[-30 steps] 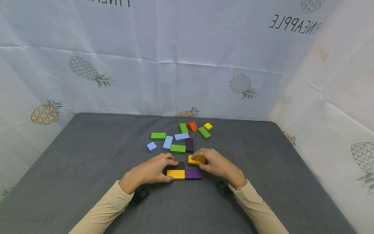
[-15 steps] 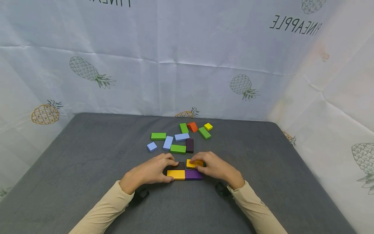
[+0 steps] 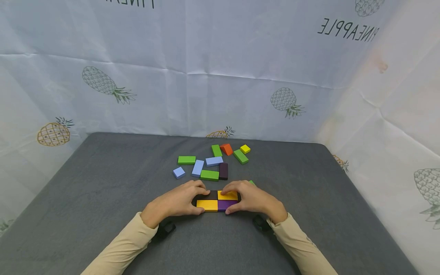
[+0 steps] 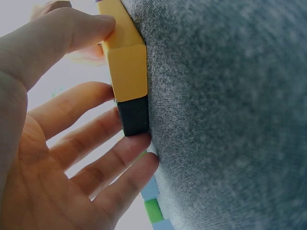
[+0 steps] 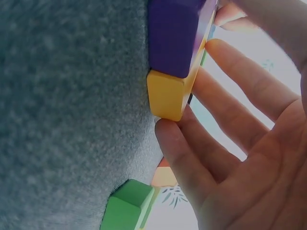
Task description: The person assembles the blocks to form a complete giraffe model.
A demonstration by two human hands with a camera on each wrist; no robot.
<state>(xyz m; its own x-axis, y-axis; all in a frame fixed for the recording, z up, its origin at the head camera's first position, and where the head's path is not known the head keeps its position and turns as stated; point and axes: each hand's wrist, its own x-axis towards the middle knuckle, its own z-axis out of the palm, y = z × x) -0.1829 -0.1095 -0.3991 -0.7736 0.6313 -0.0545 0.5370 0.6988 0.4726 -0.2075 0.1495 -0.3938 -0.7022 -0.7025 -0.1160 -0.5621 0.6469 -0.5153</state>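
Note:
Four-part group of flat blocks in the head view: a yellow block (image 3: 207, 206) and a purple block (image 3: 222, 205) in front, a black block (image 3: 214, 195) and another yellow block (image 3: 230, 196) behind. My left hand (image 3: 178, 199) holds the left end, its thumb on the front yellow block (image 4: 127, 74) and its fingers at the black block (image 4: 134, 117). At the right end, my right hand (image 3: 253, 197) spans the purple block (image 5: 172, 38) with the thumb and the rear yellow block (image 5: 166, 95) with the fingers. Their sides meet closely.
Beyond the hands lie several loose blocks: green (image 3: 209, 175), light blue (image 3: 197, 168), dark (image 3: 223, 171), an orange-red one (image 3: 226, 149) and a small yellow one (image 3: 245, 149). A green block (image 5: 125, 206) sits close beyond my right hand. A pineapple-print curtain (image 3: 206, 103) stands behind the table.
My right hand has drawn the rear yellow block toward me and left, against the black and purple blocks. Its thumb has moved to the purple block's front. The left hand stays put.

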